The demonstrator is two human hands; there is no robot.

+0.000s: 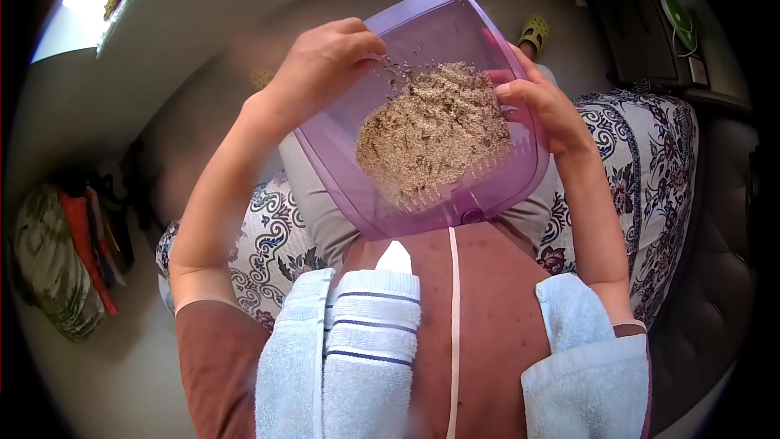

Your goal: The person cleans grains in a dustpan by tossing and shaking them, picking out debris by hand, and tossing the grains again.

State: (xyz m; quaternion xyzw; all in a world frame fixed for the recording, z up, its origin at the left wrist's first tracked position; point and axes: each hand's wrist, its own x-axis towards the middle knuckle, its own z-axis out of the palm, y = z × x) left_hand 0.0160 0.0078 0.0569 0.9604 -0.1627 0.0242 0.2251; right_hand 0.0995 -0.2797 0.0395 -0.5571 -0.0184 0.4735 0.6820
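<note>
A see-through purple plastic bin [349,187] rests tilted on my lap. In it lies a heap of pale tan grains [431,134] mixed with dark bits, like seed or husks; the exact kind cannot be told. My right hand [540,97] grips the bin's right wall, thumb inside and fingers behind it. Over the left rim, my left hand [337,53] has its fingertips pinched together above the heap. Small dark bits [394,77] show just below those fingertips, and whatever is between them is too small to make out.
A patterned cloth [626,179] covers the seat under me. Light blue towels [370,341] hang over my front. A green fan-like object [676,15] stands at the upper right, a yellow clog [534,32] is on one foot, and clothes [61,252] hang at the left.
</note>
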